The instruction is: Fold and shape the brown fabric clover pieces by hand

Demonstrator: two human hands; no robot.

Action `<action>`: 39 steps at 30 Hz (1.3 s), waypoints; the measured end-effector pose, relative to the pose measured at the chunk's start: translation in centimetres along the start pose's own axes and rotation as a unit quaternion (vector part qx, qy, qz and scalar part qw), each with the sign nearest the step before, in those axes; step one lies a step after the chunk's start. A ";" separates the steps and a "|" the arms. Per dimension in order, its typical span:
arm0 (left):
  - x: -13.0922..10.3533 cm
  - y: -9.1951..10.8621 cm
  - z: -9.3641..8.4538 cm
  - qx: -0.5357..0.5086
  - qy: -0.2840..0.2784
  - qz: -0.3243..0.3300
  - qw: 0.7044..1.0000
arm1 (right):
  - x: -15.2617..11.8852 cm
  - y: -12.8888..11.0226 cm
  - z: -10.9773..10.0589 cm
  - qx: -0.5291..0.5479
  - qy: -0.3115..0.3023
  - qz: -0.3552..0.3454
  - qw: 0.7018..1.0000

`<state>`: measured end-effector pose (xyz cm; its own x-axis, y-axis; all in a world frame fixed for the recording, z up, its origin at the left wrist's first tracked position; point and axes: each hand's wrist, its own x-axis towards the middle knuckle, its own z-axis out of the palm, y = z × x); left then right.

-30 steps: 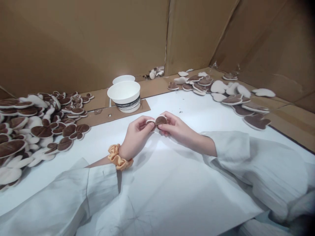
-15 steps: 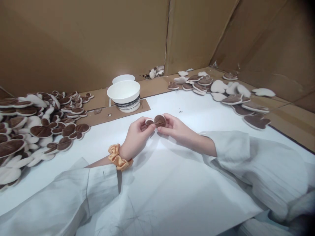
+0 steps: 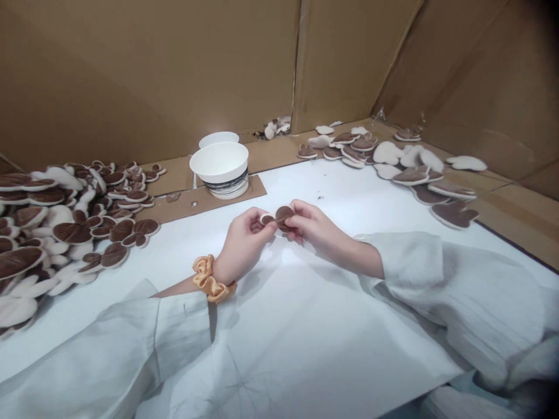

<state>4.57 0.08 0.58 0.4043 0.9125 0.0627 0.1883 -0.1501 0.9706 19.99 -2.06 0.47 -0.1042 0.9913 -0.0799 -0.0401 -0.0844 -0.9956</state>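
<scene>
Between both hands, above the white tabletop, is a small brown plush piece [image 3: 285, 214] with a pale edge and rounded lobes. My left hand [image 3: 251, 233] pinches its left lobe between thumb and fingers; a gold scrunchie [image 3: 212, 279] circles that wrist. On the right lobe, my right hand [image 3: 317, 228] is closed, thumb in front and fingers behind. The fingers hide part of the piece. Behind my left hand stands a white paper bowl [image 3: 219, 166] with dark thread wound around its lower part.
A big heap of brown-and-white plush pieces [image 3: 74, 233] covers the left side. More plush pieces [image 3: 410, 169] lie at the back right. Cardboard walls [image 3: 152, 75] enclose the table, and loose dark threads [image 3: 242, 387] lie on white material near me.
The right thumb has moved up onto the right lobe, and its fingers have curled behind the piece. That lobe has turned slightly. My left hand keeps its pinch.
</scene>
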 end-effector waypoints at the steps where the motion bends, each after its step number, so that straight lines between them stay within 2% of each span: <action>1: 0.0 -0.1 0.0 0.004 0.001 0.000 1.000 | 0.0 0.0 0.0 0.003 0.008 0.008 1.000; 5: 0.1 -0.1 0.0 0.018 0.004 -0.003 1.000 | -0.1 -0.2 -0.1 0.010 0.023 0.032 0.999; 9: 0.2 0.0 0.0 0.009 0.003 -0.011 1.000 | -0.1 -0.3 -0.1 0.024 0.013 0.041 0.999; 13: 0.2 -0.1 -0.1 -0.015 0.001 -0.018 1.000 | 0.0 -0.2 -0.3 0.026 0.001 0.028 0.999; 16: 0.2 -0.3 0.0 -0.042 -0.004 0.004 0.999 | 0.0 -0.1 -0.4 0.011 -0.007 0.013 1.000; 21: 0.0 -0.2 -0.1 -0.036 0.006 0.057 0.998 | -0.3 -0.1 -0.3 0.017 -0.011 -0.050 0.999; 26: 0.1 -0.4 -0.4 -0.007 0.006 0.113 0.994 | -0.3 0.4 -0.5 -0.020 -0.052 -0.125 0.991; 39: 0.1 -0.1 -0.5 -0.039 0.007 0.125 0.991 | -0.2 0.2 -1.2 -0.064 -0.058 -0.191 0.978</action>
<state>4.11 0.34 0.64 0.4162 0.8564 0.3056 0.0136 -0.3419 0.9396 21.19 -2.17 0.27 -0.2188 0.9291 0.2982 0.0251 0.3108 -0.9501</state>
